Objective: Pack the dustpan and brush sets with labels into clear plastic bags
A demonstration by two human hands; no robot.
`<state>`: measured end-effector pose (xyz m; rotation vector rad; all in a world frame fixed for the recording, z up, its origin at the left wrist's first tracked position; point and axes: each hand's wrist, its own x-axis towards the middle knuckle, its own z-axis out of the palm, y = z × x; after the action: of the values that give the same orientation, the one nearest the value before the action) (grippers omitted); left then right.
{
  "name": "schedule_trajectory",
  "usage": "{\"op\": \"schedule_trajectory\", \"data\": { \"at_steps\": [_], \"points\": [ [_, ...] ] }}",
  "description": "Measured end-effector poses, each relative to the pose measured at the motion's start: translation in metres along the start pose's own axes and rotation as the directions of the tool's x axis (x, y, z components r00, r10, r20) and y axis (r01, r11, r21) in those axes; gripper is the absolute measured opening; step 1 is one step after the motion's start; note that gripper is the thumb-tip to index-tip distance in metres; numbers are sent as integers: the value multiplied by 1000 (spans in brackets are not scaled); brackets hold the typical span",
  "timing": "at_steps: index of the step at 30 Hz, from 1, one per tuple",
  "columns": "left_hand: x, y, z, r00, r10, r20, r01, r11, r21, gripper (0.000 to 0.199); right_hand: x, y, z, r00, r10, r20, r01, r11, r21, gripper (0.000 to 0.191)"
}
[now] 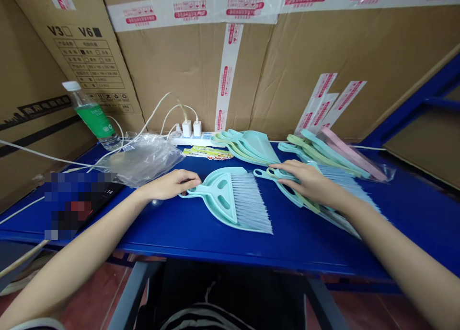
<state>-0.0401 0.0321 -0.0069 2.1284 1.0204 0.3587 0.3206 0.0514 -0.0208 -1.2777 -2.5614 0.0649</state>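
In the head view, my left hand (179, 182) is closed round the handle end of a mint-green dustpan (215, 214). A matching hand brush (230, 198) with pale blue bristles lies in that pan, bristles to the right. Over on the right, my right hand (302, 176) has its fingers bent about the handles of a pile of mint and green dustpan sets (287, 193). Part of that pile is hidden under the hand and forearm. Just behind it lie hand brushes (338, 176) with pale blue bristles.
Several dustpans (260, 145) are stacked at the back, and green, blue and pink ones (354, 152) lie further right. A power strip (194, 140), colourful card labels (206, 152), clear plastic bags (143, 157), a bottle (95, 119) and a phone (97, 200) occupy the blue table (161, 234). Cardboard stands behind.
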Motion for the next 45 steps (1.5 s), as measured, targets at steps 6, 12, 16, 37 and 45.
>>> {"op": "schedule_trajectory", "data": {
  "at_steps": [6,12,16,37,45],
  "points": [
    [1,-6,0,999,-29,39,32,995,-92,37,8,-13,-7,999,10,-33,-16,985,-174,54],
    [0,-11,-3,992,-86,91,101,979,-179,37,27,-81,-7,946,-278,167,276,960,36,62],
    [-1,-10,-6,994,-67,91,83,980,-183,35,35,-103,9,913,-315,260,286,947,146,73],
    [3,-10,7,984,-39,173,123,852,-510,38,24,-108,42,935,-299,192,257,943,213,59],
    [3,-17,10,986,-51,162,135,814,-565,47,22,-107,47,935,-309,173,267,937,227,57]
  ]
}}
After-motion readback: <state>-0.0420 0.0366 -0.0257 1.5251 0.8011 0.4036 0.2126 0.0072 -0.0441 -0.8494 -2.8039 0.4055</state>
